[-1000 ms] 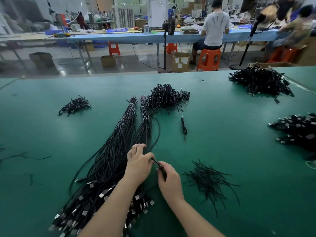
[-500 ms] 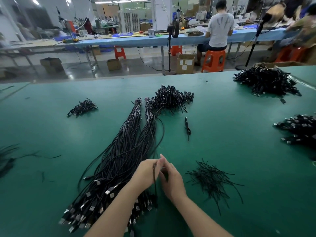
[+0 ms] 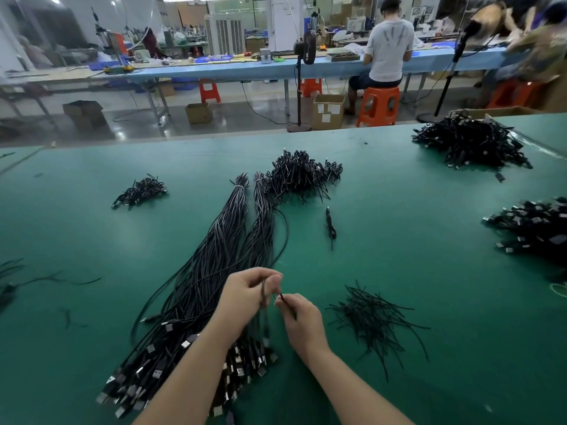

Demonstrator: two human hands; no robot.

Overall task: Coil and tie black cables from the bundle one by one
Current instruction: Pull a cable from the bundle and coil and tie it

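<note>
A long bundle of black cables with USB plugs at its near end lies on the green table, tied at its far end. Above the bundle's near half, my left hand pinches a folded black cable that hangs down blurred. My right hand is just right of it and pinches a thin black twist tie whose tip points toward the left hand. A loose heap of black twist ties lies to the right of my hands.
A pile of coiled cables sits beyond the bundle, with one coiled cable alone nearby. Other piles lie at the left, far right and right edge. A person sits at the blue bench behind.
Both hands rose off the bundle. The left hand gathered one cable into a fold and holds it up; the right hand now brings a twist tie to it.
</note>
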